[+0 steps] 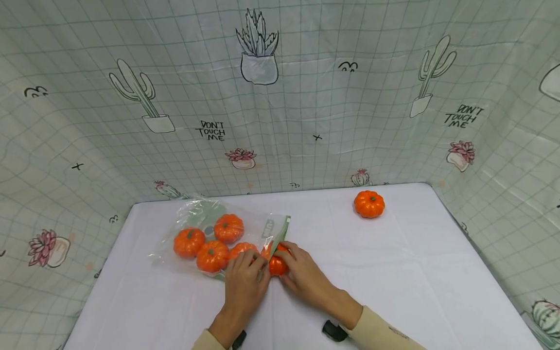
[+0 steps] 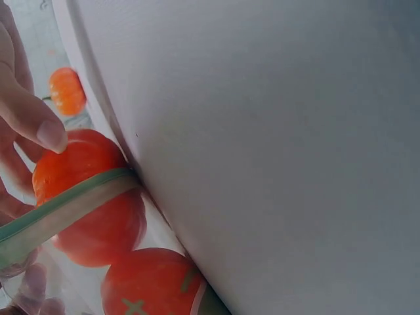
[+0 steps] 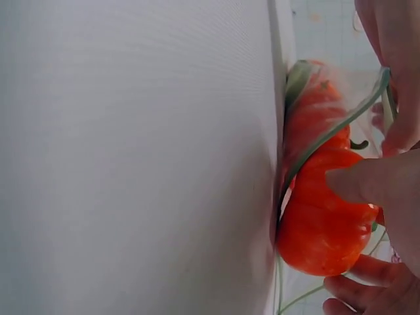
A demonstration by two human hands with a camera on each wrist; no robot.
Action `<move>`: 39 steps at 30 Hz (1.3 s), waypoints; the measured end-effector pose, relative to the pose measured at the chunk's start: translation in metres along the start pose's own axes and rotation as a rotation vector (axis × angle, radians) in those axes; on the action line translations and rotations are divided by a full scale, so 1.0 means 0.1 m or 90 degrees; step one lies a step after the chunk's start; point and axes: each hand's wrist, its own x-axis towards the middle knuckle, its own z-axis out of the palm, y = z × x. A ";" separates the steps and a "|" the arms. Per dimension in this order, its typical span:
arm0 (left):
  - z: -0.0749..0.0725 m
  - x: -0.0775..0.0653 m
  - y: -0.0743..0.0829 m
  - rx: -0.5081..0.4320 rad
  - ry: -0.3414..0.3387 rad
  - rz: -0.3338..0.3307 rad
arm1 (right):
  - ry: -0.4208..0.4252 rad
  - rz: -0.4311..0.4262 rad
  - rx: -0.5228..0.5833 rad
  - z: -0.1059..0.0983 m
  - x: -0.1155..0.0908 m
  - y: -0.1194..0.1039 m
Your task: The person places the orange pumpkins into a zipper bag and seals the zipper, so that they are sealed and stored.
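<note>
A clear zip bag [image 1: 255, 224] with a green strip along its mouth lies on its side, several small orange pumpkins [image 1: 212, 256] inside it. My left hand [image 1: 246, 282] pinches the near side of the bag's mouth, at the green strip [image 3: 367, 104] in the right wrist view. With thumb and fingers my right hand [image 1: 308, 272] grips another small pumpkin [image 3: 321, 230] right in the opening. The strip crosses over this pumpkin [image 2: 79, 147] in the left wrist view, and its near half is outside the bag.
One more small pumpkin [image 1: 369, 204] stands apart at the back right of the white-covered table [image 1: 393, 272]. A patterned curtain [image 1: 306, 97] hangs behind the table and along both sides. A small black object [image 1: 334, 331] shows beside the right forearm.
</note>
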 end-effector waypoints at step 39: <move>0.06 -0.01 -0.03 -0.009 0.046 0.021 | 0.024 0.196 -0.148 0.18 0.27 0.05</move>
